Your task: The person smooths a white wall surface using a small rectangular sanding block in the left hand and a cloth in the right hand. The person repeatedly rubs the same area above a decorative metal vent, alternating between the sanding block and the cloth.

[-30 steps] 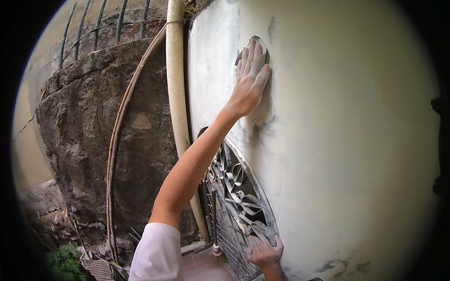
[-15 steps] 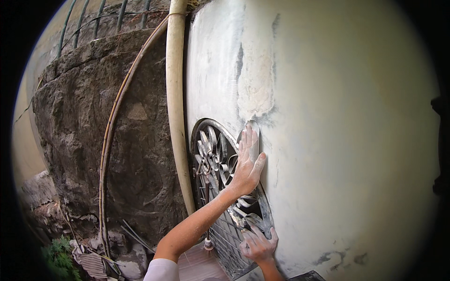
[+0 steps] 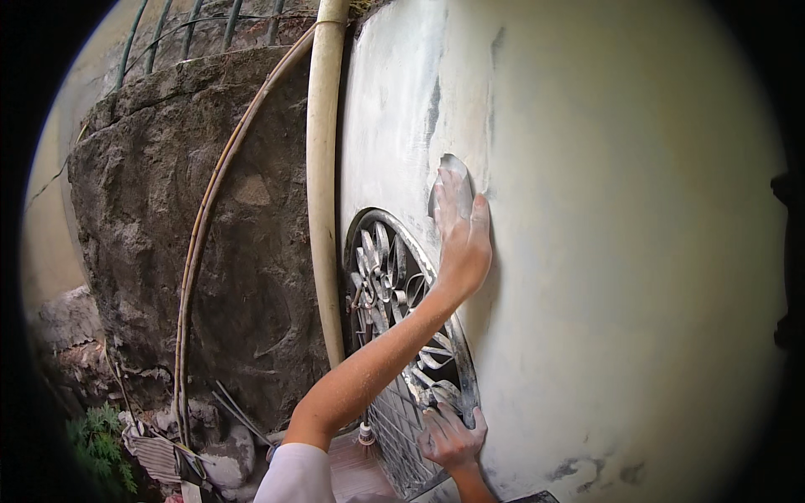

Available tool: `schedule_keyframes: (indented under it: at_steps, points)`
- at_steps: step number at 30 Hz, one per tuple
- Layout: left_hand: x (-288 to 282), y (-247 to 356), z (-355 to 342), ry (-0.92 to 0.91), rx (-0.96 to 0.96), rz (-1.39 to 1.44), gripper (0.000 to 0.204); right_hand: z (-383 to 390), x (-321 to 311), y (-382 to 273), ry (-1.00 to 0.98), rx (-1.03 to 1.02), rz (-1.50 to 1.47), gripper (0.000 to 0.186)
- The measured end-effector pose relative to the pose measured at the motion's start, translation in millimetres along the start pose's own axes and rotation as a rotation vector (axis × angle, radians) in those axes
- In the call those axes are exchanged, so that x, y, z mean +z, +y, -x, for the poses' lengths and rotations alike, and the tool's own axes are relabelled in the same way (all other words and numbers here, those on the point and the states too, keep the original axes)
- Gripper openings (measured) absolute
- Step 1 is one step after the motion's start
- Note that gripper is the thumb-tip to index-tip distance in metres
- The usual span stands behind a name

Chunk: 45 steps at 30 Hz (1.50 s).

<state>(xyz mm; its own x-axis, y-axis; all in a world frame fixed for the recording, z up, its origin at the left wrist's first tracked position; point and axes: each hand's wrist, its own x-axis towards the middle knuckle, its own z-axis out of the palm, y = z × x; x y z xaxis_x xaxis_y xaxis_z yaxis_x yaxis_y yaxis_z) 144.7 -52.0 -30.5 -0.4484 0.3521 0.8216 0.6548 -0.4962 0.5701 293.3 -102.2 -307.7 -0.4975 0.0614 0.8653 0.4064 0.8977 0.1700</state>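
Note:
Against the pale plastered wall (image 3: 604,251), my left hand (image 3: 463,243) lies with long fingers pressed flat over a curled grey sheet (image 3: 454,163) that looks like sandpaper. The sheet's upper edge pokes out past my fingertips, and my thumb is held apart. White dust coats the fingers. Below my left forearm is a round opening with a metal grille (image 3: 384,268) of curled petals, partly hidden by that arm. My right hand (image 3: 453,440) rests at the opening's lower edge, its dusty fingers bent over the grille's rim.
A cream pipe (image 3: 325,168) runs upright beside the wall. To its left, thin bent pipes (image 3: 205,226) cross a rough stone wall (image 3: 260,285), with metal railings (image 3: 194,29) above. A brush-like thing (image 3: 366,436) hangs low by the grille. A green plant (image 3: 101,440) grows at lower left.
My left hand has slid up the wall and slightly right, taking the grey sheet with it. My right hand stays at the grille's lower edge. The view has shifted a little.

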Motion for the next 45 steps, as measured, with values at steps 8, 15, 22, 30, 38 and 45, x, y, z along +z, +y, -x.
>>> schedule_keyframes:
  at_steps: [8,15,22,30,38,45]
  points:
    - [10.1,8.2,-39.9,0.027,0.206,-0.123,0.067,-1.8,-3.4,0.6,-0.022,0.011,-0.071,0.015]
    - [-25.0,16.0,-173.2,-0.110,0.141,0.049,0.069,-0.9,-4.2,2.4,-0.034,0.011,-0.092,0.015]
    - [-13.0,-25.1,-10.4,-0.140,0.415,-0.142,0.067,-2.7,-4.9,1.7,0.035,-0.014,-0.108,0.013]
    - [-25.5,4.7,-51.0,-0.246,0.430,-0.139,0.070,-1.0,-4.7,1.0,0.018,0.005,-0.129,0.018]
    - [-23.1,66.0,-230.8,-0.168,0.556,-0.023,0.066,6.6,-0.8,1.6,-0.076,-0.003,-0.079,0.022]
    - [-24.2,92.7,-356.3,-0.248,0.721,0.276,0.059,5.6,0.6,2.5,0.004,-0.041,-0.026,0.016]
